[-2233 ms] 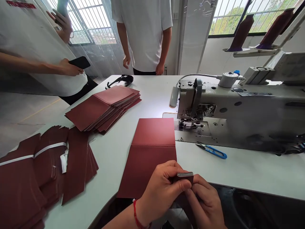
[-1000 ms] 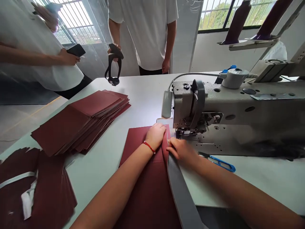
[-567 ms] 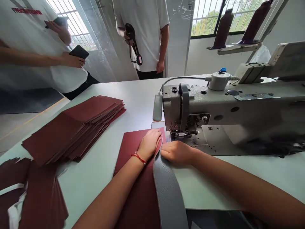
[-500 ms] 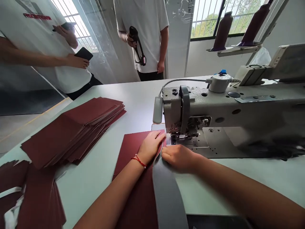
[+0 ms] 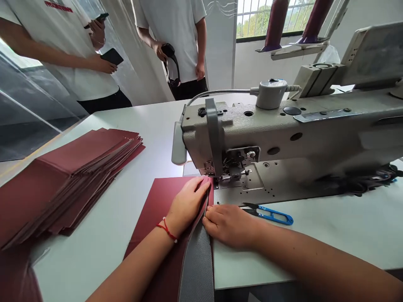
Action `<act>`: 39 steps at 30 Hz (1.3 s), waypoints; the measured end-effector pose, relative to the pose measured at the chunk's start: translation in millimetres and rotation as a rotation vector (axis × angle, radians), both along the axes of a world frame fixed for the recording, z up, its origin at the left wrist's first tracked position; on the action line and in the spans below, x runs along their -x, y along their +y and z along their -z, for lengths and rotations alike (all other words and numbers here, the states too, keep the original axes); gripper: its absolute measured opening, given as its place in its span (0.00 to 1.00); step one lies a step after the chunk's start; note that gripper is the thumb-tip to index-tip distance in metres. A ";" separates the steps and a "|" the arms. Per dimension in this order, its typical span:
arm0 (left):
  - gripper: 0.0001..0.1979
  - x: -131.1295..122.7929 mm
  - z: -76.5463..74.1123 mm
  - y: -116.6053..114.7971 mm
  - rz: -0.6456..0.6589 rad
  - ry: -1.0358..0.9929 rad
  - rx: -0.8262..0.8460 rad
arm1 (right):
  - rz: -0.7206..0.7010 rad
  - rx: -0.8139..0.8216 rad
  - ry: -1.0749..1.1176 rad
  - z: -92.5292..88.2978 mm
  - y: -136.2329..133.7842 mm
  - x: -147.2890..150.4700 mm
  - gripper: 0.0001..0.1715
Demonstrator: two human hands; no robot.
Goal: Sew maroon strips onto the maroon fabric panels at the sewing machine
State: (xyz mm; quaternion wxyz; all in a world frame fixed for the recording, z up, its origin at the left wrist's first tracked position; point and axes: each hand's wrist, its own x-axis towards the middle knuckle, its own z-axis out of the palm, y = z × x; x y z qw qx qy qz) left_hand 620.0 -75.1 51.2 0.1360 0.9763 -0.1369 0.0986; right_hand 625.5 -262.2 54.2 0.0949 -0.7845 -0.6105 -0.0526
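Observation:
A maroon leather-like sheet lies on the table, its right edge at the presser foot of the sewing machine. Flat on that sheet rests my left hand, fingers stretched toward the needle area, a red string bracelet on the wrist. My right hand is closed on the edge of a grey-backed strip, just in front of the machine bed. The strip's edge curls up beside the sheet and runs down toward me. My right fingertips are partly hidden. Blue-handled thread snips lie just beyond my right forearm.
A stack of maroon pieces sits on the left of the white table. Maroon thread cones stand behind the machine. Two people face the table's far side; one holds a phone, the other a black headband-like device.
The view has shifted, so the machine appears further left. My right hand has drawn slightly toward me along the strip's edge. The thread snips have come into sight beside my right forearm.

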 end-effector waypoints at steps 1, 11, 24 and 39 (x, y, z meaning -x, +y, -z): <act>0.19 0.2 -0.2 0.8 0.011 -0.006 -0.022 | 0.039 0.000 0.013 0.7 -0.1 0.4 0.11; 0.19 -2.6 3.1 -1.4 -0.002 -0.026 -0.068 | 0.018 -0.029 0.006 4.2 -5.3 -0.9 0.11; 0.16 10.2 0.0 -14.7 0.114 -0.120 -0.021 | -0.094 -0.187 -0.058 9.5 -21.3 3.9 0.15; 0.13 3.5 1.8 -31.7 0.059 -0.086 0.002 | -0.072 -0.213 0.033 8.4 -32.5 6.3 0.17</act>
